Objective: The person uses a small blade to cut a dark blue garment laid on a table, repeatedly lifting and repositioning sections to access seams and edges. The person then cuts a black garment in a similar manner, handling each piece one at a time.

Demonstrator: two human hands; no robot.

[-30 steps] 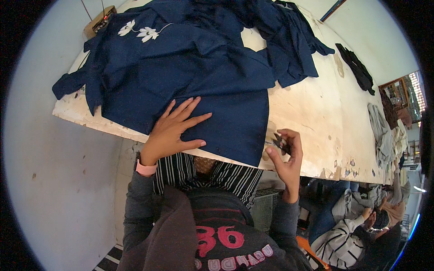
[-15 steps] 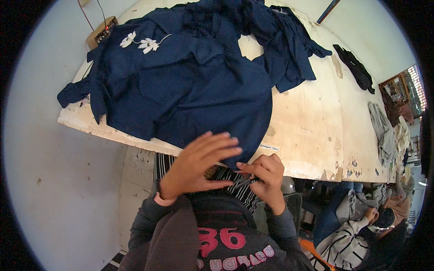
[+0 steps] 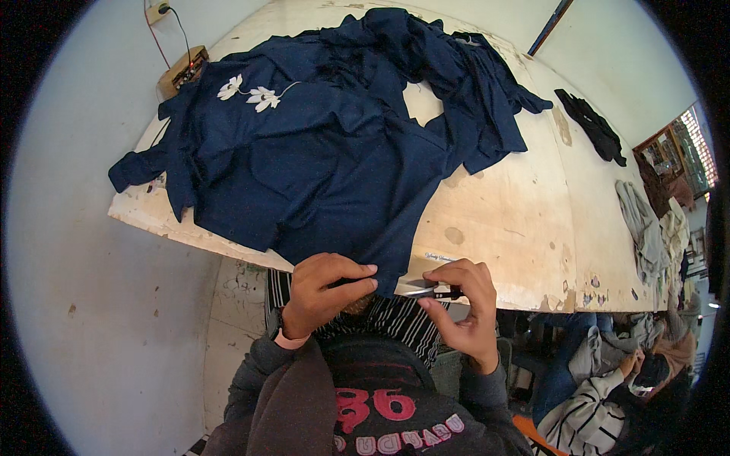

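A navy blue garment with white flowers on one side lies spread and wrinkled over the table, its hem hanging at the near edge. My left hand pinches the near corner of that hem between thumb and fingers. Just right of the corner, my right hand holds small thread snips with dark handles between thumb and fingers. The metal blades point left, close to the fabric edge. From this view I cannot tell whether the blades touch the cloth.
The pale wooden table has worn spots and a chipped near edge. A brown box with a cable stands by the wall at the far left. A black cloth and grey clothing lie on the right. Another person in a striped top sits at lower right.
My left hand has come down from an open, spread pose to pinch the hem. My right hand has let go of the corner and shifted slightly right with the snips. The garment's near edge has moved left.
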